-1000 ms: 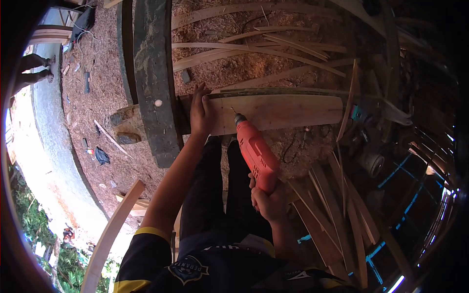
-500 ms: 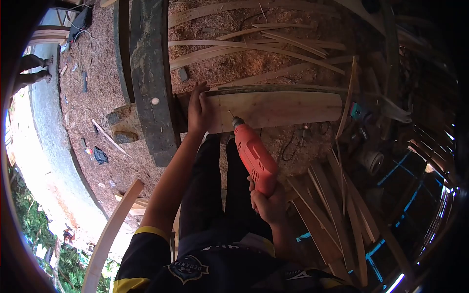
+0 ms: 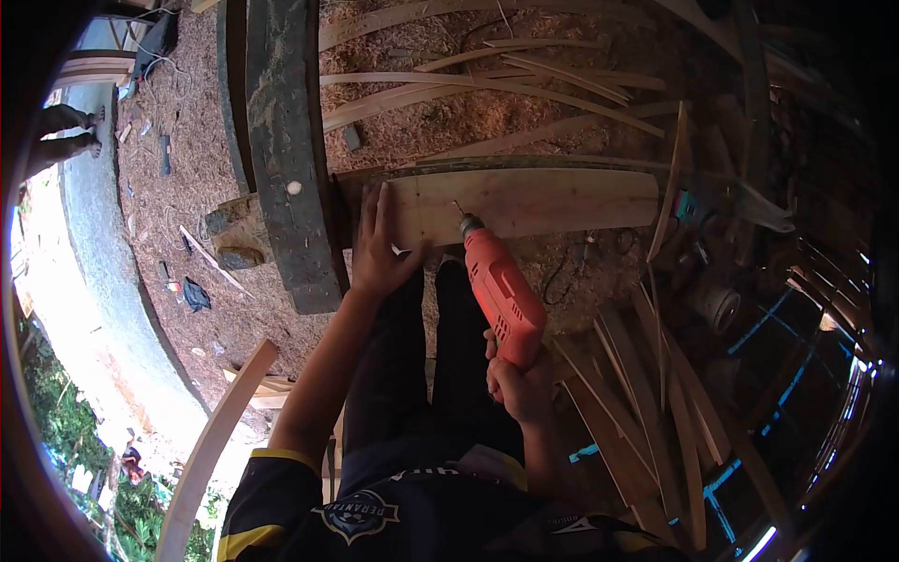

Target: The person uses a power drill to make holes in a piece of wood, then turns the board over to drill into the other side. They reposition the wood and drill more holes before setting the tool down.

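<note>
A pale, smooth wooden board [image 3: 571, 201] lies crosswise in front of me, its left end by a thick dark beam [image 3: 284, 112]. My left hand [image 3: 378, 258] rests on that left end, fingers stretched over the face and thumb spread along the near edge. In my right hand [image 3: 521, 386] is an orange power drill [image 3: 506, 298], gripped by its handle. Its thin bit points away from me and overlaps the board's face right of my left hand. A few small dark marks show on the wood near there.
Curved wooden strips [image 3: 421, 86] lie on the shaving-covered ground beyond the board. More planks [image 3: 637, 384] are piled at right, and a curved plank [image 3: 220, 445] rises at lower left. Another person's legs [image 3: 70, 131] show at far left.
My left hand has shifted nearer me, from the board's far edge to lying across its face. The drill has moved slightly right, still in my right hand.
</note>
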### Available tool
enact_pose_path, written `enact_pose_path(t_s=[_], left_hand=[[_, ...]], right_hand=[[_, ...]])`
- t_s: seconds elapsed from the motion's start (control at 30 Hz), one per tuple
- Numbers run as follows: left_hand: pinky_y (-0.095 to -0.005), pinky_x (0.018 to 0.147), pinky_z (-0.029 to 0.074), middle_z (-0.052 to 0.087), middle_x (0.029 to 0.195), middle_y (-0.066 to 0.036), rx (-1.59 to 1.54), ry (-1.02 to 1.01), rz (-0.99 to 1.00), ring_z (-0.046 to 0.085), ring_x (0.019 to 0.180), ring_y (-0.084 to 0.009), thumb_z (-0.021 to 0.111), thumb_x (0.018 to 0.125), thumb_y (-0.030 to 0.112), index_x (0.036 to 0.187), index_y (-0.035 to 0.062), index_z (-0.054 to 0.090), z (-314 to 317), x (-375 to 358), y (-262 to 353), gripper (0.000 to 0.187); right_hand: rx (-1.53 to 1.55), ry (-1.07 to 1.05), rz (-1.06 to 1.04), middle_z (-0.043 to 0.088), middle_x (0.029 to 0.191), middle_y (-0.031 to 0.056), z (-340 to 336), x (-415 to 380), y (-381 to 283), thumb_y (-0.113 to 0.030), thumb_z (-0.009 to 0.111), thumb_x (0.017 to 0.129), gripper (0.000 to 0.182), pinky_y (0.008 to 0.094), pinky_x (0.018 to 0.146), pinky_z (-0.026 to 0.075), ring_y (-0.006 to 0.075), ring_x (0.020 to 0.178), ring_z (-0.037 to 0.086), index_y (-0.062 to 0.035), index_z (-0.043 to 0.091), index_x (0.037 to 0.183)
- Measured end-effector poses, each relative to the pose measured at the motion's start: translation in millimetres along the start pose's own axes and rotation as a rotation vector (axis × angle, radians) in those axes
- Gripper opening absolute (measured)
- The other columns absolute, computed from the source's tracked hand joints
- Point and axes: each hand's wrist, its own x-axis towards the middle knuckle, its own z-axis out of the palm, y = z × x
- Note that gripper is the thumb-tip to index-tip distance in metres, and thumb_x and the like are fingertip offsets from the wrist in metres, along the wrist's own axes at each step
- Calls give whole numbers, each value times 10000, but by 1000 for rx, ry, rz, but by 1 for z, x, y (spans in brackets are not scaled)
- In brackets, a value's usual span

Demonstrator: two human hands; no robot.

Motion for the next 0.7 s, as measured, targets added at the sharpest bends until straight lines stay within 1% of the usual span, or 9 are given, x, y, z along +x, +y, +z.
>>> enact_pose_path(t_s=[0.1,0.23,0.3,0.33,0.4,0.43,0.5,0.63,0.7], left_hand=[[-589,1264,348,397,1640,-329,-23,-10,-22,340,1555,-552,889,832,403,1681,2,295,0,-1,-1,1112],[-577,1266,350,391,1649,-324,-62,13,-52,353,1551,-541,876,839,398,1693,13,274,10,-1,-4,1114],[-561,1272,344,393,1657,-309,-89,45,-62,368,1547,-525,821,897,352,1697,27,277,16,-4,-5,1021],[-561,1272,344,393,1657,-309,-90,44,-64,368,1547,-525,821,897,352,1697,27,277,18,-5,-6,1021],[-547,1283,329,385,1677,-286,-139,24,-138,356,1564,-510,752,957,285,1699,35,292,17,-4,-9,908],[-547,1283,329,385,1677,-286,-138,25,-138,356,1564,-510,752,957,285,1699,35,292,16,-5,-9,908],[-537,1287,320,374,1695,-273,-40,11,-124,332,1585,-499,702,993,245,1696,34,311,14,-5,-7,831],[-533,1293,309,363,1702,-278,-5,7,-96,306,1600,-496,705,989,252,1694,32,316,9,-3,-3,835],[-534,1303,290,367,1703,-275,-58,21,-85,291,1605,-499,702,982,241,1695,33,311,11,-2,-1,839]], right_hand=[[7,4,-13,627,833,49,-5,2,1,7,552,899,335,241,445,442,64,504,540,78,613,1220],[16,9,-20,627,846,50,-8,2,2,14,556,892,336,233,443,442,59,491,526,72,611,1219],[20,16,-29,627,855,51,-9,2,4,17,558,890,337,231,443,443,58,492,526,70,612,1219],[17,11,-29,628,868,54,-10,2,4,20,559,889,341,229,443,443,59,495,528,72,611,1222],[16,2,-30,628,881,56,-10,1,5,24,560,887,345,228,442,443,59,498,530,73,610,1225],[20,-1,-48,630,896,61,-10,2,5,27,560,887,349,229,443,444,59,506,535,77,609,1230],[23,-4,-66,633,910,66,-11,2,7,29,561,887,353,230,444,446,60,513,541,80,609,1234],[8,-45,-57,636,928,69,-15,2,11,34,566,888,367,234,451,452,64,528,553,85,608,1249],[1,-60,-63,636,931,68,-15,3,12,34,569,888,373,235,454,454,65,532,555,84,609,1255]])
